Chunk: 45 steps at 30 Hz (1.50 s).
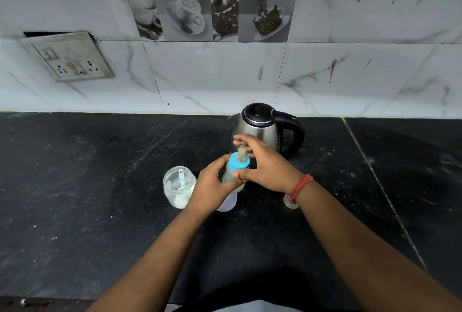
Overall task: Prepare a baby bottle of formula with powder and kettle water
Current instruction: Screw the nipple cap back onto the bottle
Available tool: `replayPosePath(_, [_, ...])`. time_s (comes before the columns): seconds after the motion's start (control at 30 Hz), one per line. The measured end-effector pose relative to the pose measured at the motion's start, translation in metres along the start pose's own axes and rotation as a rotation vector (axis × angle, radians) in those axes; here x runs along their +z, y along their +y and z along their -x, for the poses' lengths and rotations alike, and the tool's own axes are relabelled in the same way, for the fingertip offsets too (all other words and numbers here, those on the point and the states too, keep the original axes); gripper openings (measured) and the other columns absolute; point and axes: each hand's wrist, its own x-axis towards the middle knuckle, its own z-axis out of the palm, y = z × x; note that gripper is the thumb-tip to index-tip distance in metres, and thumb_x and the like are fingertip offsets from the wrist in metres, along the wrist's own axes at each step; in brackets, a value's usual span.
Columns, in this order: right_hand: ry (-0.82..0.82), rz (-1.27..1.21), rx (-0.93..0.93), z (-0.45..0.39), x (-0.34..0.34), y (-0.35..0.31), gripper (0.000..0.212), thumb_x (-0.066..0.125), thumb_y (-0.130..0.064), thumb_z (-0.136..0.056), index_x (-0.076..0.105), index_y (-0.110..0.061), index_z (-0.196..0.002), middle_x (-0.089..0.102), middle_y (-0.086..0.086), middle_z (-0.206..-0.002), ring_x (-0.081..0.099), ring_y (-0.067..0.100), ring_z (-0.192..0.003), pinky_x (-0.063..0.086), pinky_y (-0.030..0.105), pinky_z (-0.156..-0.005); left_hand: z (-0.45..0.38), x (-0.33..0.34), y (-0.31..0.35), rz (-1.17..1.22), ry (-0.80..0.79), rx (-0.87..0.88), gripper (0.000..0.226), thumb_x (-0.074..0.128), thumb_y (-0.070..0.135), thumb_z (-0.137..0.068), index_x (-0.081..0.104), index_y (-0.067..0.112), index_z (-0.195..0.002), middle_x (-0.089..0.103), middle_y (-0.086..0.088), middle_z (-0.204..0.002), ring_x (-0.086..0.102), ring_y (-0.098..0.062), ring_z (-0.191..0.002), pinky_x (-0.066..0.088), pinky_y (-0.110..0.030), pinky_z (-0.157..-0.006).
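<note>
A baby bottle [231, 174] with a blue collar [238, 163] and a teat stands on the black counter [100, 186]. My left hand [212, 186] grips the bottle's body from the left. My right hand [265, 161] curls around the blue collar and teat from the right, thumb against the bottle. Behind them stands a steel kettle [260, 126] with a black lid and handle, lid closed. To the left is an open clear jar [178, 186] holding white powder and a pale green scoop.
A translucent lid [228, 203] lies under my left hand's edge. A small clear cap [290, 203] sits beneath my right wrist. A socket plate [67, 56] is on the tiled wall at left. The counter's front edge runs along the bottom.
</note>
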Motion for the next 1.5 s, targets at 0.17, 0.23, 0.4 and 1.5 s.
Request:
replayPosePath(0.17, [0.128,-0.090,0.040,0.003,0.003,0.009,0.073,0.086,-0.020,-0.077,0.049,-0.029,-0.140,0.065,-0.005,-0.123,0.060,0.007,-0.117,0.046,0.027,-0.104,0.000,0.002,0.006,0.016,0.013,0.001,0.053,0.086,0.016,-0.082,0.066,0.025,-0.129,0.073,0.011,-0.119,0.066,0.002,-0.108,0.047,-0.010,-0.090])
replayPosePath(0.23, [0.230,-0.116,0.062,0.006,0.013,0.005,0.069,0.087,-0.020,-0.075,0.053,-0.029,-0.135,0.062,-0.007,-0.116,0.060,0.008,-0.113,0.048,0.024,-0.098,-0.001,0.002,0.007,0.014,0.016,0.003,0.053,0.085,0.013,-0.083,0.065,0.024,-0.131,0.072,0.011,-0.120,0.066,0.002,-0.109,0.047,-0.010,-0.089])
replayPosePath(0.4, [0.317,-0.175,0.077,0.008,0.027,0.002,0.064,0.085,-0.022,-0.077,0.053,-0.030,-0.132,0.060,-0.010,-0.114,0.060,0.004,-0.109,0.052,0.025,-0.094,0.001,-0.001,0.009,0.014,0.004,0.011,0.051,0.083,0.012,-0.085,0.065,0.026,-0.131,0.072,0.011,-0.120,0.066,0.001,-0.110,0.049,-0.011,-0.089])
replayPosePath(1.5, [0.069,-0.716,0.043,0.004,0.020,0.007,0.043,0.067,-0.031,-0.089,0.059,-0.017,-0.129,0.064,0.004,-0.122,0.063,0.012,-0.111,0.052,0.030,-0.097,-0.012,-0.012,0.025,0.190,-0.226,-0.079,0.042,0.075,0.005,-0.091,0.065,0.010,-0.131,0.076,0.003,-0.115,0.070,-0.011,-0.110,0.055,-0.029,-0.098])
